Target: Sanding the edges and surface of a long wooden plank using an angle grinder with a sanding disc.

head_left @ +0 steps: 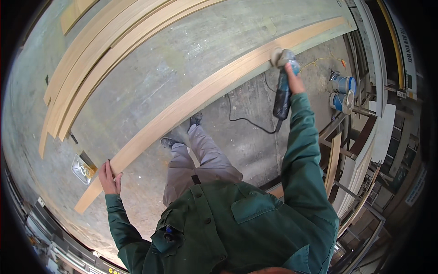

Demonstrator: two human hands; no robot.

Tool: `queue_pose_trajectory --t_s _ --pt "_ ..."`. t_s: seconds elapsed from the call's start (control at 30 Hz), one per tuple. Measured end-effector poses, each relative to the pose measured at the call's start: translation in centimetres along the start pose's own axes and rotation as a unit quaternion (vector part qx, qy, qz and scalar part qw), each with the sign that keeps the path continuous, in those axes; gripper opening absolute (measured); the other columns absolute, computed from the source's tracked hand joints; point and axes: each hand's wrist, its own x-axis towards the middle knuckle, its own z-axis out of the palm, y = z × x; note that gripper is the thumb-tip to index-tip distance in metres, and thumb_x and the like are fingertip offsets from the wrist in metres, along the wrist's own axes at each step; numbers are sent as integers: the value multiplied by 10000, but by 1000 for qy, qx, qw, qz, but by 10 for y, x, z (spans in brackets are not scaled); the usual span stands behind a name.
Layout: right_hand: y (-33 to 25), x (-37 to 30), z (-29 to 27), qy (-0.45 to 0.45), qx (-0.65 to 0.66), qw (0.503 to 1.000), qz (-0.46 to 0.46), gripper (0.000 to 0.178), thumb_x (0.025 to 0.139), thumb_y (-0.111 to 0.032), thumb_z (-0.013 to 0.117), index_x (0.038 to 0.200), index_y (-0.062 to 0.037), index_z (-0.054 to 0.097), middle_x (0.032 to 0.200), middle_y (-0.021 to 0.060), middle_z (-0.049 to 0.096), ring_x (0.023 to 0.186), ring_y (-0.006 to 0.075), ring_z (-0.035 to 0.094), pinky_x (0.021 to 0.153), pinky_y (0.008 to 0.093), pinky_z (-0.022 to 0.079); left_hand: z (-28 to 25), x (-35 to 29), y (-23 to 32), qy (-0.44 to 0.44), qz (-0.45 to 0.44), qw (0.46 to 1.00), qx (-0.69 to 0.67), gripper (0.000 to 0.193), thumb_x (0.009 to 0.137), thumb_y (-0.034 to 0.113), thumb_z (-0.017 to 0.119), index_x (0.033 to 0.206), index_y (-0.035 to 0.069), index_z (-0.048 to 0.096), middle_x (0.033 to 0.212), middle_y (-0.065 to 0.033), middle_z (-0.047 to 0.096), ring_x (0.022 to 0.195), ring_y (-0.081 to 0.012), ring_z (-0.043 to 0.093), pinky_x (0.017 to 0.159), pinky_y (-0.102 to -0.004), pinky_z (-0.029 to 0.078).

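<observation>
A long, pale wooden board (182,102) runs diagonally from the lower left to the upper right, bent in appearance by the lens. Near its lower-left end, my left hand (109,180) grips across its width, fingers on the far side and thumb on the near side. At full reach to the right, my right hand (295,81) is wrapped round a blue and black angle grinder (282,98). The grinder's round disc lies at the board's near edge, towards the far end. Whether it is spinning cannot be told. A black cord trails from the grinder's rear.
Several more long boards (91,86) lie at the upper left. A clear plastic container (82,170) sits beside the board's lower-left end. Two blue and white cans (337,101) stand at the right by a metal rack (360,109). The cord (248,119) loops across the concrete floor.
</observation>
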Motion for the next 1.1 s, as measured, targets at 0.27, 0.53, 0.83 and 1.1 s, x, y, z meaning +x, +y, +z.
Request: queue_pose_trajectory --t_s 0.27,0.53,0.83,1.1 --pt "-46 23 2 -71 69 994 55 726 798 -589 688 1190 3 539 826 97 605 577 229 639 481 366 539 18 90 66 52 92 994 18 715 781 316 733 1353 -11 455 1265 -233 488 1145 -402 475 1003 -453 376" --pt "-39 -137 107 -112 -45 985 -119 643 846 -462 708 1243 14 536 1122 108 625 1011 195 582 907 317 449 30 105 81 84 133 986 45 772 758 328 726 1423 84 420 1443 -146 403 1295 -348 411 1112 -553 253" --pt "-46 -345 252 -304 -85 938 -142 930 719 -485 803 1378 4 365 1122 229 634 1039 293 635 877 373 491 4 36 -17 64 80 984 144 752 814 455 651 1478 253 363 1566 -86 258 1357 -346 357 1142 -545 189" --pt "-83 -414 314 -399 -238 873 -150 1026 688 -621 746 1449 -102 293 1109 313 614 1035 470 594 874 462 487 -5 -10 -121 123 -44 979 155 690 892 420 589 1497 215 330 1586 -105 202 1390 -404 289 1145 -548 146"
